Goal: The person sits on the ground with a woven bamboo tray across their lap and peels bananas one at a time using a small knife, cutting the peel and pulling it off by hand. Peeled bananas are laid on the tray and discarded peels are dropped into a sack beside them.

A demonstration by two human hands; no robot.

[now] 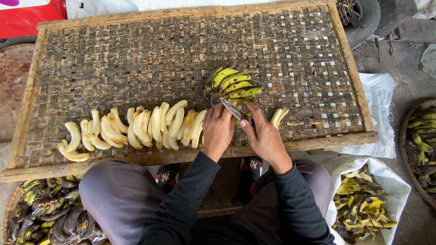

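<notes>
A bunch of yellow-black bananas (234, 84) lies on a woven bamboo tray (136, 59). My left hand (218, 131) curls around the near end of the bunch. My right hand (263, 136) grips a small knife (230, 108), with the blade laid across the stem end of the bunch between both hands. To the left of my hands a row of peeled pale bananas (136, 127) lines the tray's near edge. Two more peeled bananas (279, 117) lie just right of my right hand.
A basket of dark unpeeled bananas (45, 213) sits at the lower left by my knee. A white sack (390, 181) holding banana peels (363, 204) lies at the lower right. Another basket of bananas (422, 145) stands at the right edge. A tyre (363, 16) is behind the tray.
</notes>
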